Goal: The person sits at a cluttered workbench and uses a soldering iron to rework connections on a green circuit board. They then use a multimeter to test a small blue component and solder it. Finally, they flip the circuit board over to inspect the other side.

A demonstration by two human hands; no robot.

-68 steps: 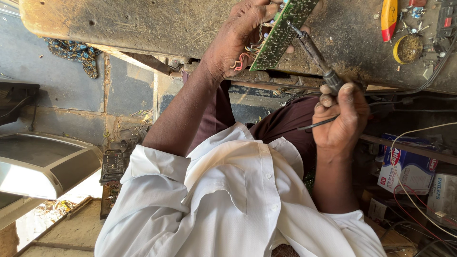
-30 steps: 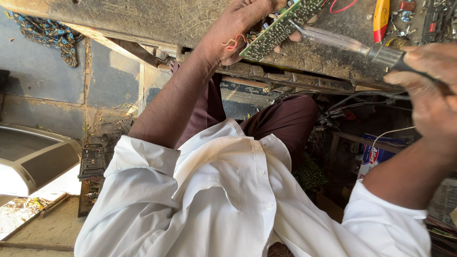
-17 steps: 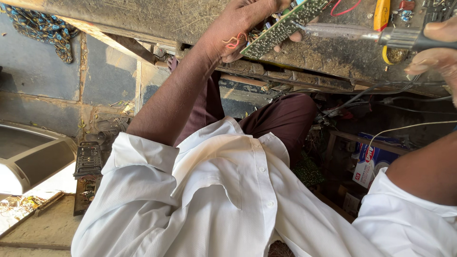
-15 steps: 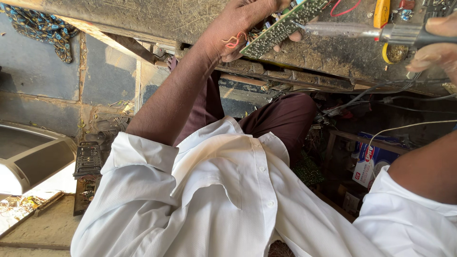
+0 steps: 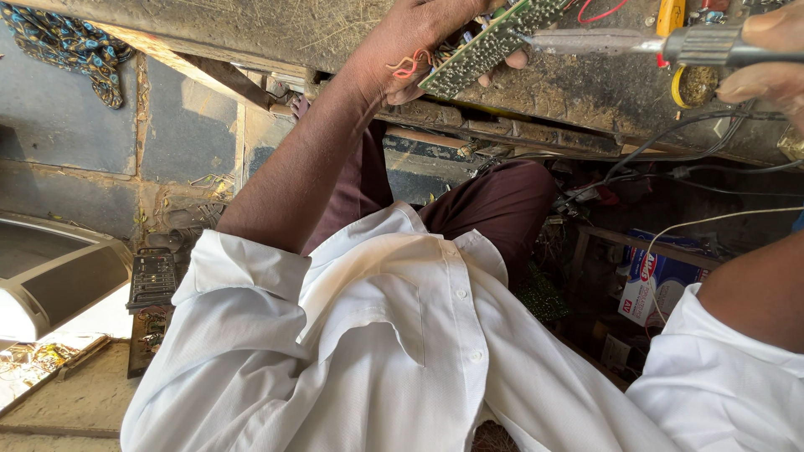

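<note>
My left grip (image 5: 419, 38) is closed around the green circuit board (image 5: 494, 46), held tilted at the bench (image 5: 251, 33) edge. My right grip (image 5: 770, 54) is wrapped around the soldering iron (image 5: 636, 43), its tip touching the board's upper edge. Step in hand, as I judge it: soldering a joint. Next move calls for a steady tip. Left forearm extended; right elbow bent.

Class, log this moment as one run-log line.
left hand: holds circuit board | right hand: holds soldering iron | tip: at board edge | surface: workbench
</note>
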